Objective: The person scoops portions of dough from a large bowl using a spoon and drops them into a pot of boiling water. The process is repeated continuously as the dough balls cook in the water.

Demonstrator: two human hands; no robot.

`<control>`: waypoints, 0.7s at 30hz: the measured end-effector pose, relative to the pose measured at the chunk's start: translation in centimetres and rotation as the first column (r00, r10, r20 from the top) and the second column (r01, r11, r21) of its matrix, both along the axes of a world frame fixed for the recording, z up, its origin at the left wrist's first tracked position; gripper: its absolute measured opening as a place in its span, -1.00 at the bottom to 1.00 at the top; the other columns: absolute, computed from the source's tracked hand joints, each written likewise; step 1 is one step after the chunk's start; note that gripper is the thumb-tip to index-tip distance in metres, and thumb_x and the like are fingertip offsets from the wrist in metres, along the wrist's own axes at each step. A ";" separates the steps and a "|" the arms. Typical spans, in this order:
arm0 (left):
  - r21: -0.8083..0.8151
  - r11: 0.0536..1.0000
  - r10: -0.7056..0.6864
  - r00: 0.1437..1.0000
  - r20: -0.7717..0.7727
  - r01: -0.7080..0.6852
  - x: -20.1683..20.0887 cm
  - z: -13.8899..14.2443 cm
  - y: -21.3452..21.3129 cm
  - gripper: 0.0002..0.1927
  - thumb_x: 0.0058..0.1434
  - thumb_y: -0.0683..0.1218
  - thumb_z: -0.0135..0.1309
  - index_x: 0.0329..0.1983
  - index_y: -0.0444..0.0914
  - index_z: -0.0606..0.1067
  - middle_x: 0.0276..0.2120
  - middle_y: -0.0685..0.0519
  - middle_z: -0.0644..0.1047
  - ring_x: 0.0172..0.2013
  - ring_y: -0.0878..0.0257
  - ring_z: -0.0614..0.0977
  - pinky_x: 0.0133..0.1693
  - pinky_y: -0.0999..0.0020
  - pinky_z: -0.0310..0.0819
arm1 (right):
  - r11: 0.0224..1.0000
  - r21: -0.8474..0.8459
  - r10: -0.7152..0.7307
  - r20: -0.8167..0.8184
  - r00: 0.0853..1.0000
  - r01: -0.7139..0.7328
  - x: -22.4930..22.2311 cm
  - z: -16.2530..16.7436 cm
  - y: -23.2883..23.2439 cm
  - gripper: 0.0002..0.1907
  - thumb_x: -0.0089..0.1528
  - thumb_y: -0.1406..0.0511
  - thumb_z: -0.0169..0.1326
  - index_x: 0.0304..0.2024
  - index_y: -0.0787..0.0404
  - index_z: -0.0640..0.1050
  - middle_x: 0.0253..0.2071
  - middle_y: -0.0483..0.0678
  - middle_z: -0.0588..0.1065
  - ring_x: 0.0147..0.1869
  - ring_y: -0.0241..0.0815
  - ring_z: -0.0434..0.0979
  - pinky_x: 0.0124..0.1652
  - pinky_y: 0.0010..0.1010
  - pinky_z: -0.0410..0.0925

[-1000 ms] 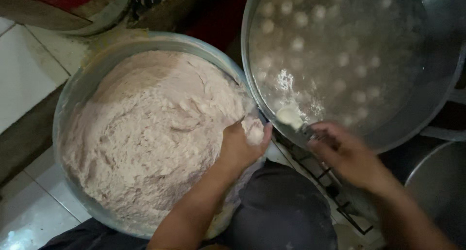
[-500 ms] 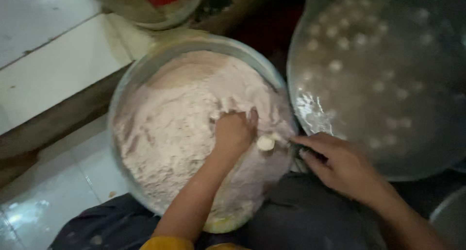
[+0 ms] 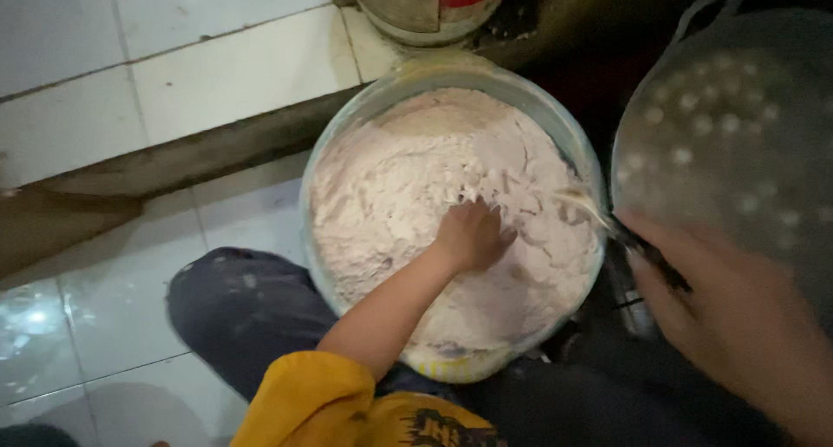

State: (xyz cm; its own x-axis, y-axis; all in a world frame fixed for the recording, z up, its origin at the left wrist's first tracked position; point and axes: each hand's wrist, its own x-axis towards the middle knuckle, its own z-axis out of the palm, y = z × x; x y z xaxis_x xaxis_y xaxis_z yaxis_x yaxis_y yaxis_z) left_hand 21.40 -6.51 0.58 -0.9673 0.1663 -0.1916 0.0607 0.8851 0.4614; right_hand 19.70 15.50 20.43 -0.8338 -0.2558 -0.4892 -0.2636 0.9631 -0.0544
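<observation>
Two hands | left hand [image 3: 473,236] curled, pressed into dough [image 3: 408,187] in bowl [image 3: 347,130] | right hand [image 3: 720,312] pinching spoon [image 3: 625,230] at bowl's right rim

White floor tiles [image 3: 130,91] at ten o'clock; round container [image 3: 429,4] with red patch at twelve; yellow sleeve [image 3: 304,404] at six; dark trouser leg [image 3: 234,308] at seven.

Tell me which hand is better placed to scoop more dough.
Left. The left hand already rests in the dough inside the basin; the right hand sits outside its rim, apparently gripping a dark tool.
</observation>
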 end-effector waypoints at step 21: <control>0.766 -0.095 0.987 0.038 0.154 -0.636 3.9 3.6 -10.9 -0.35 0.28 0.13 0.03 0.28 -0.41 0.38 0.18 -0.24 0.54 0.14 -0.06 0.57 0.18 0.12 0.39 | 0.701 -0.419 -0.632 0.008 0.775 0.577 7.1 -15.2 12.0 -0.49 0.33 0.17 0.17 0.27 0.29 0.53 -0.21 0.17 0.61 -0.22 0.02 0.62 -0.15 -0.18 0.45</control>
State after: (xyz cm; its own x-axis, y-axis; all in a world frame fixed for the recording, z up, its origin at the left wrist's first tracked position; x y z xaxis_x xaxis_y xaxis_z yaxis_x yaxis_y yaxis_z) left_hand 25.27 -17.46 4.15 -0.2905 -0.9464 -0.1412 -0.2049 -0.0826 0.9753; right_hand 26.79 27.47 5.21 -0.9204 0.1863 -0.3438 0.3370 0.8239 -0.4556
